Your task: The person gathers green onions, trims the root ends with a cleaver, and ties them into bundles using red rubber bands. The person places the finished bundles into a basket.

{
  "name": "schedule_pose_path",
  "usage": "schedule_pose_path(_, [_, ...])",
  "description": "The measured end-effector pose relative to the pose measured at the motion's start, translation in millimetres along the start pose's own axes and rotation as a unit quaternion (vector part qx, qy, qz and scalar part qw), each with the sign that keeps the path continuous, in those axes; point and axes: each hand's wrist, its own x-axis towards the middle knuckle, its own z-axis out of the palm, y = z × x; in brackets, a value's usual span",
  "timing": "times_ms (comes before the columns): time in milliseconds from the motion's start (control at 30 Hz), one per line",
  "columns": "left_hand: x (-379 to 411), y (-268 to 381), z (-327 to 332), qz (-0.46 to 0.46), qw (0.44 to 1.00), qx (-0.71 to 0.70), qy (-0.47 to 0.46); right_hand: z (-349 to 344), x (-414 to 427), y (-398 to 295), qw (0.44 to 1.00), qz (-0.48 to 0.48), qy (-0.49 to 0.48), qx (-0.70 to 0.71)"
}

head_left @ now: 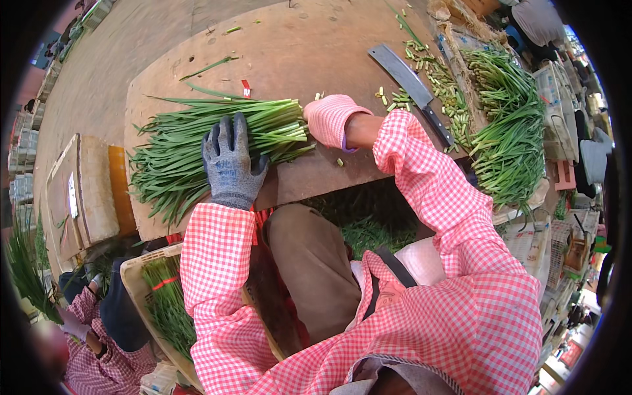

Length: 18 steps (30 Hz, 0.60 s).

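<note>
A thick bundle of green, leafy stalks that look like garlic chives [177, 131] lies across the wooden board [306, 44]. My left hand [229, 165], in a grey-blue coated work glove, rests flat on top of it with the thumb spread. At the pale stem ends is my right hand [335, 118], in a pink striped glove. Its fingers are curled and mostly hidden, so whether they hold anything does not show. Right of it lies a cleaver [402, 74] with a black handle, untouched. Behind the bundle is a short red tie [246, 88].
Cut stem pieces [447, 89] litter the board's right side. Beyond them lies a heap of untrimmed stalks [508, 123]. A crate [131, 276] at my lower left holds chives tied in red. A foam box [98, 190] stands left; another person [94, 335] sits below it.
</note>
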Motion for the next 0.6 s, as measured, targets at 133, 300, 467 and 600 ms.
schedule_pose_path(133, [-1, -1, -1, 0.009, 1.000, 0.007, 0.007, 4, -3, 12, 1.000, 0.005, 0.019, -0.003])
schedule_pose_path(300, [2, -5, -5, -0.023, 0.997, 0.035, -0.066, 12, -11, 16, 0.997, -0.033, -0.056, -0.035])
schedule_pose_path(467, [13, -12, 0, -0.006, 0.995, 0.066, -0.078, 18, -10, 7, 0.999, 0.006, -0.016, 0.032])
schedule_pose_path(600, [13, -11, 4, 0.011, 0.997, 0.044, -0.055, 17, -6, 7, 1.000, -0.013, -0.001, 0.012])
